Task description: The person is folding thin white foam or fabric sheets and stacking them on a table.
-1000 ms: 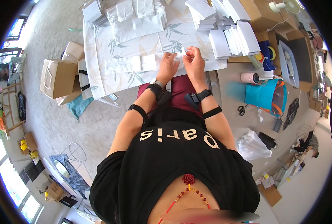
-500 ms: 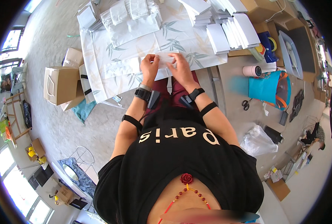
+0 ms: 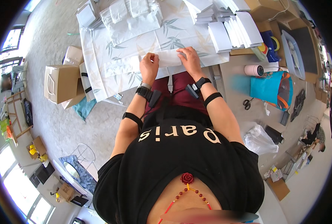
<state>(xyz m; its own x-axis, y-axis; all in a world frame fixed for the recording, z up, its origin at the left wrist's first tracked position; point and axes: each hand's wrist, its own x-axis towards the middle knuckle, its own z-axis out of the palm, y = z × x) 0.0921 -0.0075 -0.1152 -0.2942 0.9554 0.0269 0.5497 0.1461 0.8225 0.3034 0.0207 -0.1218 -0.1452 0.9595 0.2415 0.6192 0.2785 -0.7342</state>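
Right hand point(image 3: 191, 62) has shifted outward to the right since the last frame; left hand point(image 3: 149, 70) stays about put. Result: more of the thin white sheet point(image 3: 169, 59) shows between them, on the table's near edge, and I judge it's lying flatter. Left thumb and fingertips come close together at its left end; right fingers are bent at its right end. Can't tell on my feed whether either pinches. Just left, I log flat white pouches point(image 3: 122, 66). Surface: leaf-printed tablecloth point(image 3: 136, 43). Beyond: white bags point(image 3: 147, 23) piled, white packets point(image 3: 220, 37) stacked at right. Room: teal bag point(image 3: 263, 89), scissors point(image 3: 247, 104) right; cardboard box point(image 3: 60, 85) left; another person point(image 3: 317, 135) far right.
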